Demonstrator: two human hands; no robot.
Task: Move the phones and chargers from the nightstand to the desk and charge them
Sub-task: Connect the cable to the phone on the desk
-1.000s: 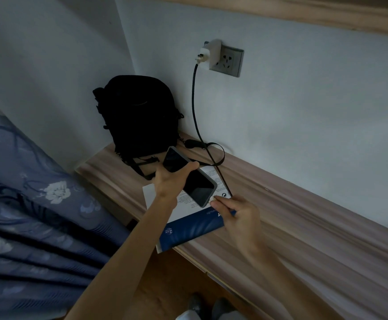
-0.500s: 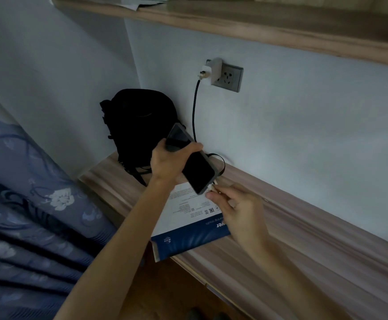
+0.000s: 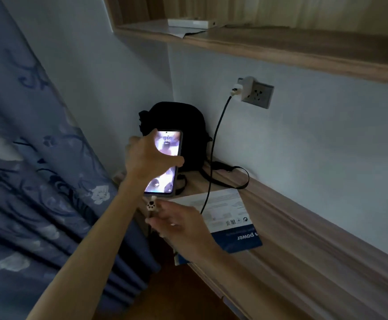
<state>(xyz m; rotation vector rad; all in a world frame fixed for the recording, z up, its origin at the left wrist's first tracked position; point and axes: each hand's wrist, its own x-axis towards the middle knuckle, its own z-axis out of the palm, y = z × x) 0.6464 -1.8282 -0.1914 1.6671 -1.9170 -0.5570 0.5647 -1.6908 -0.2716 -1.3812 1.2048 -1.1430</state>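
Observation:
My left hand [image 3: 145,159] holds a phone [image 3: 166,144] upright above the left end of the wooden desk [image 3: 304,250]; its screen is lit. The white plug [image 3: 151,204] with a paw-print cover sits right at the phone's bottom edge, and my right hand [image 3: 181,227] pinches the cable just below it. The black cable [image 3: 213,153] rises to a white charger [image 3: 242,87] plugged into the grey wall socket [image 3: 261,94].
A black backpack [image 3: 188,121] stands in the corner behind the phone. A white and blue box [image 3: 230,218] lies flat on the desk under the cable. Blue floral curtain [image 3: 38,181] hangs on the left. A wooden shelf [image 3: 280,47] runs overhead with papers on it.
The phone has turned upright and moved left, and its screen has lit up. My right hand has brought the cable's plug to the phone's bottom edge. The view has shifted.

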